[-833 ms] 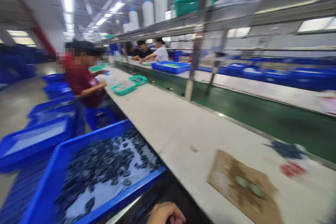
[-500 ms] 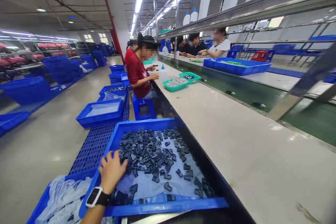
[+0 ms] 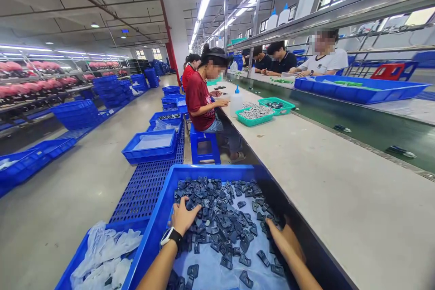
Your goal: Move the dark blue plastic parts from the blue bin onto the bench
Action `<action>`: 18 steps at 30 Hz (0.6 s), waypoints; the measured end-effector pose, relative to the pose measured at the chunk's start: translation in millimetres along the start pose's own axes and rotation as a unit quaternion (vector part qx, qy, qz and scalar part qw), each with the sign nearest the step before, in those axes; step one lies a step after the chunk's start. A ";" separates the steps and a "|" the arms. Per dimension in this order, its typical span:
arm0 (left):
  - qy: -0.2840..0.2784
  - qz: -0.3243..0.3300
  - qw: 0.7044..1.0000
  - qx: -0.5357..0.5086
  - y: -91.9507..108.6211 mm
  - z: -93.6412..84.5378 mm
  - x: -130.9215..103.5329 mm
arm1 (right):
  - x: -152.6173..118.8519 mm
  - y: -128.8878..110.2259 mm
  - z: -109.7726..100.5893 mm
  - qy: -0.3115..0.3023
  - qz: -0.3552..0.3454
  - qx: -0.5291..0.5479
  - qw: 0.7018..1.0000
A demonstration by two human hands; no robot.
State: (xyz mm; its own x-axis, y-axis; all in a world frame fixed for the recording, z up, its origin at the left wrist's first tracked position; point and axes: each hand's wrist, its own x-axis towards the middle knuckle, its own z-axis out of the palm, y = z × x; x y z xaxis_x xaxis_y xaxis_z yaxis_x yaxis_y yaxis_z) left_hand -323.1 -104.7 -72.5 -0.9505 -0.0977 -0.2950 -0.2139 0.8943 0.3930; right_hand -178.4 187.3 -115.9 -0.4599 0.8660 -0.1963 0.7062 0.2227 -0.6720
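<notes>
Many small dark plastic parts (image 3: 220, 217) lie heaped on a pale sheet inside a blue tray (image 3: 210, 171). My left hand (image 3: 185, 215), with a watch at its wrist, rests at the left edge of the heap. Its thumb and fingers are apart, fingertips partly lost against the parts. On the tray's right side, beside the table edge, my right hand (image 3: 284, 235) reaches down among more parts. Its thumb shows, but its other fingers are mostly hidden, so whether it grips any part is unclear.
A long worktable (image 3: 326, 181) runs along my right, bearing green baskets (image 3: 254, 121) and a white bottle (image 3: 236, 103). A seated co-worker (image 3: 200, 99) in red is ahead. A blue bin (image 3: 81, 253) of white cloth or bags stands at lower left.
My right hand has come into view at the tray's right side. My left hand has moved rightward and further over the parts. The view has shifted.
</notes>
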 end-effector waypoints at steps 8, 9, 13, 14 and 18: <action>-0.051 0.034 0.998 -0.020 20.0 37.2 -39.9 | -64.8 -45.1 62.3 -0.062 0.012 -0.058 0.996; -0.063 0.034 0.997 -0.034 21.8 41.6 -40.9 | -68.6 -48.8 65.9 -0.068 0.012 -0.055 0.996; -0.094 0.046 0.990 -0.094 31.0 60.9 -42.9 | -77.4 -56.8 73.1 -0.094 0.009 -0.022 0.995; -0.097 0.041 0.988 -0.111 34.3 66.4 -43.2 | -78.7 -57.9 75.1 -0.096 0.011 -0.009 0.995; -0.110 0.019 0.973 -0.200 49.3 86.9 -44.2 | -77.5 -59.9 85.7 -0.109 0.037 0.066 0.991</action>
State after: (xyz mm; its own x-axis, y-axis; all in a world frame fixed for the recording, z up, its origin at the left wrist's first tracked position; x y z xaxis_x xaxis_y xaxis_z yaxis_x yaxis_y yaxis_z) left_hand -272.0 -18.3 -115.7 -0.8977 0.0673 -0.4354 -0.2918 0.6495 0.7021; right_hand -231.2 68.4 -121.7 -0.5251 0.7570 -0.3889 0.6721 0.0885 -0.7352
